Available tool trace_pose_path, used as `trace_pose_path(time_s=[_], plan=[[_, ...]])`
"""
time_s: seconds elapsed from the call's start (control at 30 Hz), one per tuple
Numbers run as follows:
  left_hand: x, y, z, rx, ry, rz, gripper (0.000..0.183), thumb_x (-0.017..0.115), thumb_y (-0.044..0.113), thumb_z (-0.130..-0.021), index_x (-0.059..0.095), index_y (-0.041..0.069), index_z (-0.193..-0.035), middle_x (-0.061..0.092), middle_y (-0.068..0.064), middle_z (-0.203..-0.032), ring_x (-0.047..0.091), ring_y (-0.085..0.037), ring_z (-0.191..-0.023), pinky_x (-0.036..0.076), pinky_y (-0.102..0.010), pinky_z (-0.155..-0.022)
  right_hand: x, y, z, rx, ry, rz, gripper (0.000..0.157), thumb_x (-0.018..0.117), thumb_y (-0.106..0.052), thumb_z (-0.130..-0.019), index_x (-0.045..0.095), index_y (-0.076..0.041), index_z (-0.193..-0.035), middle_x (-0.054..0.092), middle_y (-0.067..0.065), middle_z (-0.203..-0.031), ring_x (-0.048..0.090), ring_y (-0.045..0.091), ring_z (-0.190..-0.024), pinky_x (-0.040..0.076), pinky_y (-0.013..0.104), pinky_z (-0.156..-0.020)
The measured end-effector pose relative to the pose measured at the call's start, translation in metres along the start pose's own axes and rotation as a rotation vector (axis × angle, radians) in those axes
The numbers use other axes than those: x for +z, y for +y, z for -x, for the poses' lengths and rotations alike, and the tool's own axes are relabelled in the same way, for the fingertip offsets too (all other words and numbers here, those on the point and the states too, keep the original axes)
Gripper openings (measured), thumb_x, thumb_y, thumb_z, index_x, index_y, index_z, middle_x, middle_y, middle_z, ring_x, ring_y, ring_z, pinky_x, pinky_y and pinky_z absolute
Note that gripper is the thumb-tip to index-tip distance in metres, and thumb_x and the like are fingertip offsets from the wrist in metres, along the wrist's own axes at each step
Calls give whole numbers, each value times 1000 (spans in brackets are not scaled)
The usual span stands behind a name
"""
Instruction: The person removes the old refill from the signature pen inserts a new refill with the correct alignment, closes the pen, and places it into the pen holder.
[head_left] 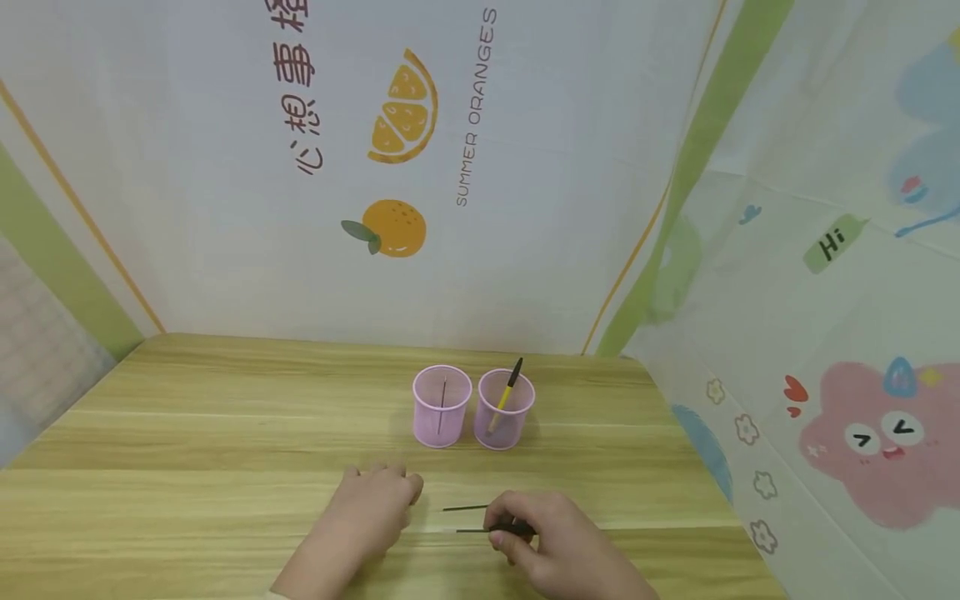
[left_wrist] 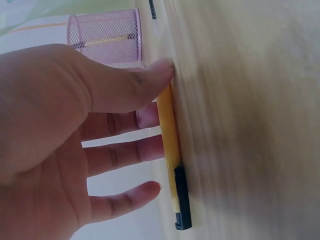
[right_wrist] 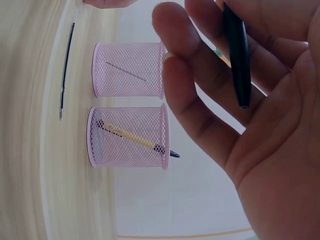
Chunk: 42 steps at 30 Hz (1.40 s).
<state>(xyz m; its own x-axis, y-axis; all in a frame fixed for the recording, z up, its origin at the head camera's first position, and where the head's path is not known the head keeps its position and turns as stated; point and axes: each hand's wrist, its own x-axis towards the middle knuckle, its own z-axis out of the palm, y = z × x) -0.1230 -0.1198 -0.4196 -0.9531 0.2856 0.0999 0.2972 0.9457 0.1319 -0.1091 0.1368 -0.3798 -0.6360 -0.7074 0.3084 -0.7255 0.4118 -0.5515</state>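
Observation:
My left hand is low over the table, its thumb and fingers pinching a yellow pen barrel with a black clip. The head view hides that barrel behind the hand. To the right, my right hand pinches the black front section of a pen between thumb and fingers. From this section a thin dark refill points left toward the other hand. A second pen refill lies on the table just beyond, partly covered by the right fingers in the head view.
Two pink mesh cups stand side by side beyond the hands. A thin refill leans in the left cup; the right cup holds a yellow pen with a black end. Printed cloth hangs behind the wooden table and along its right side.

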Motion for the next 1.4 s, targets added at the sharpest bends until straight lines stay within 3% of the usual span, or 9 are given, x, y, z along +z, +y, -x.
trace_pose_path(time_s=[0.17, 0.4, 0.57, 0.77, 1.07, 1.23, 1.4], plan=[[2, -2, 0, 7, 7, 25, 16, 79, 16, -78, 64, 19, -82, 66, 1, -81, 66, -26, -83, 50, -61, -83, 1, 1, 1, 1, -10, -9, 9, 64, -18, -95, 63, -27, -98, 65, -14, -87, 58, -7, -82, 53, 16, -75], [5, -5, 2, 59, 44, 5, 26, 73, 3, -75, 53, 18, -68, 57, 3, -70, 58, -20, -68, 52, -47, -67, 4, 4, 2, -13, -3, -10, 10, 65, -17, -94, 62, -26, -98, 65, -16, -86, 58, -8, -81, 52, 14, -74], [0, -3, 6, 52, 15, 114, 26, 64, -12, -74, 57, 13, -75, 54, 0, -74, 52, -16, -63, 49, -35, -57, 4, 3, 2, 7, -10, -2, 9, 64, -19, -95, 62, -27, -98, 65, -16, -86, 58, -8, -81, 52, 15, -74], [-3, 0, 12, 66, -25, 234, 31, 58, -18, -73, 57, 12, -78, 49, 0, -78, 47, -11, -62, 44, -27, -54, 6, 5, 1, -3, -6, -8, 12, 65, -16, -94, 62, -27, -98, 64, -16, -85, 58, -8, -81, 52, 15, -74], [1, 0, 15, 58, -33, 298, 26, 61, -12, -76, 59, 14, -76, 47, 4, -78, 44, -9, -63, 40, -23, -54, 9, 7, 2, 20, -28, -31, 9, 64, -16, -95, 63, -24, -98, 66, -13, -85, 57, -9, -80, 53, 17, -72], [0, -1, 10, 138, -33, 363, 6, 72, 6, -82, 68, 11, -84, 55, 7, -80, 51, -5, -70, 48, -25, -61, 9, 8, 1, -1, -2, -3, 9, 63, -18, -96, 62, -27, -98, 64, -15, -86, 57, -8, -80, 52, 16, -73], [-7, 2, 7, 219, -57, 502, 9, 73, 13, -84, 72, 8, -91, 62, 12, -75, 52, 3, -70, 49, -22, -64, 9, 9, 0, -6, 22, 34, 9, 64, -20, -95, 62, -28, -98, 63, -18, -86, 56, -8, -80, 51, 15, -74]])
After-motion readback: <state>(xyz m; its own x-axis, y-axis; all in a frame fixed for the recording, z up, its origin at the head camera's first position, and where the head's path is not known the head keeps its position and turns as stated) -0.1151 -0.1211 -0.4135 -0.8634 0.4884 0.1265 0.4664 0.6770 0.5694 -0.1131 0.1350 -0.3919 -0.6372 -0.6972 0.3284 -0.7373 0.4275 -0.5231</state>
